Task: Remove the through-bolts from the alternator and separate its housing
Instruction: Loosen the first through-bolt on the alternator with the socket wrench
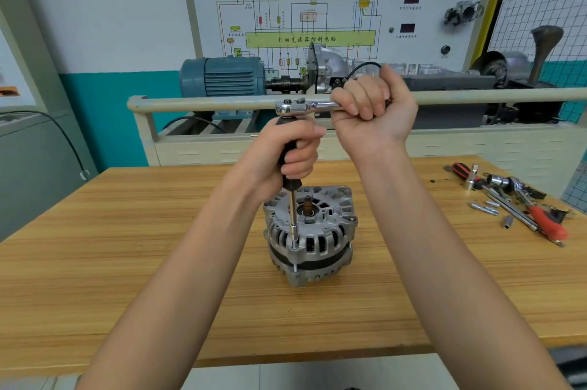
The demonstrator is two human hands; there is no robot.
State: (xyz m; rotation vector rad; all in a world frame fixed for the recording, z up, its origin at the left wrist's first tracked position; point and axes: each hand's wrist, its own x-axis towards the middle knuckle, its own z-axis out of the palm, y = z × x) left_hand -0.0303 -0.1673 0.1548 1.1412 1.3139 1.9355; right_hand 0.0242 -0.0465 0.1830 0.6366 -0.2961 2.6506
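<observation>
left hand (293,151) grips the black driver handle (287,164), right hand (370,105) wraps the ratchet (305,106). alternator (309,230) sits on the desk (127,246) right below both. probably best keeping the shaft dead vertical so the socket stays on that through-bolt (295,267).

Bright, even indoor light; soft shadow under alternator (309,230) on table (127,262). Glare on ratchet head (290,107). Wide-angle bowing at edges; bkgd slightly soft.
</observation>
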